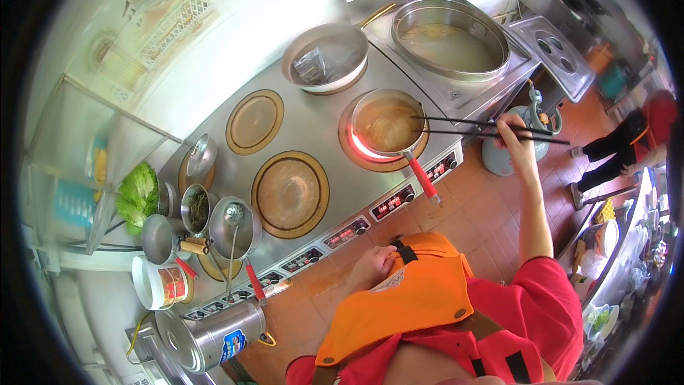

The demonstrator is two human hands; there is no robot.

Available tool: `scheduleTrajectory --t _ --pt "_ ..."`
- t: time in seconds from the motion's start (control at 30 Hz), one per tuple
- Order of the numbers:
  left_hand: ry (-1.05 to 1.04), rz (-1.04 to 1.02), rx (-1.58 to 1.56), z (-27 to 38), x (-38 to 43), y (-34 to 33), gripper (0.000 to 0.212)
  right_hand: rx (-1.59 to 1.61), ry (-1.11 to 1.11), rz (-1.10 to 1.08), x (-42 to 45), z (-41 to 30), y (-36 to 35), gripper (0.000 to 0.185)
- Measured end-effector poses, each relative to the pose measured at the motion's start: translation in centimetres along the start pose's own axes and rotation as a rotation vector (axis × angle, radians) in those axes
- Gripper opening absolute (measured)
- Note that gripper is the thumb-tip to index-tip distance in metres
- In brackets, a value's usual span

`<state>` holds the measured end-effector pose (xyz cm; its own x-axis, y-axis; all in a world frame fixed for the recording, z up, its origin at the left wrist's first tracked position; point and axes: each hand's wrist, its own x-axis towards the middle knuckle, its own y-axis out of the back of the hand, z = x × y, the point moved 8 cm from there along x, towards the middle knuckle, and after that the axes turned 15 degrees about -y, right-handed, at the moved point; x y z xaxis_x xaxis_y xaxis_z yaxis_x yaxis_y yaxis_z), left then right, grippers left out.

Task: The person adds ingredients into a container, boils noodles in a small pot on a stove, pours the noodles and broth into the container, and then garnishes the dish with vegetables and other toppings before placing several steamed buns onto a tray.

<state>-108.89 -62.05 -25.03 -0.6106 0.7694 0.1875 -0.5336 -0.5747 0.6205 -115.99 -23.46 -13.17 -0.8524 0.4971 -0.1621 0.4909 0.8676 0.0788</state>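
Note:
My right hand (514, 136) grips a pair of long black chopsticks (462, 134). Their tips reach into a saucepan (359, 108) of brownish liquid (390, 127), where pale strands, possibly noodles, seem to swirl. The saucepan sits on a hob ring that glows red on its near side (368, 149); its red handle (422, 176) points towards me over the cooktop edge. Low at my waist, my left hand (374, 266) rests with bent fingers against the orange apron (406, 294). Whether it holds any cloth is hidden.
A frying pan (342, 72) holding a dark packet and a large pot (446, 67) of cloudy liquid stand behind. Left are a skimmer (233, 215), saucepans (158, 239), lettuce (138, 195) and a white bucket (147, 283). A gas cylinder (499, 158) and another person (614, 144) are at right.

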Motion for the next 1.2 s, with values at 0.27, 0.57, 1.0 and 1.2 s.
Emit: scheduleTrajectory --t 0.27,0.57,1.0,1.2 --pt "-0.226 -0.135 -0.133 0.6 1.8 -3.8 0.021 0.107 -0.312 0.394 -5.3 11.1 4.0 0.035" --pt "-0.378 -0.593 -0.337 -1.2 -3.7 -7.4 0.027 1.323 -0.216 -0.014 -15.6 12.3 -4.9 0.016" --pt "0.162 -0.494 -1.544 19.8 5.3 -11.2 0.058 0.706 -0.003 -0.066 -29.7 12.8 -5.5 0.023" --pt "0.366 -0.582 -1.648 23.8 6.2 -24.6 0.053 0.119 -0.102 0.17 -37.4 16.8 8.6 0.037"
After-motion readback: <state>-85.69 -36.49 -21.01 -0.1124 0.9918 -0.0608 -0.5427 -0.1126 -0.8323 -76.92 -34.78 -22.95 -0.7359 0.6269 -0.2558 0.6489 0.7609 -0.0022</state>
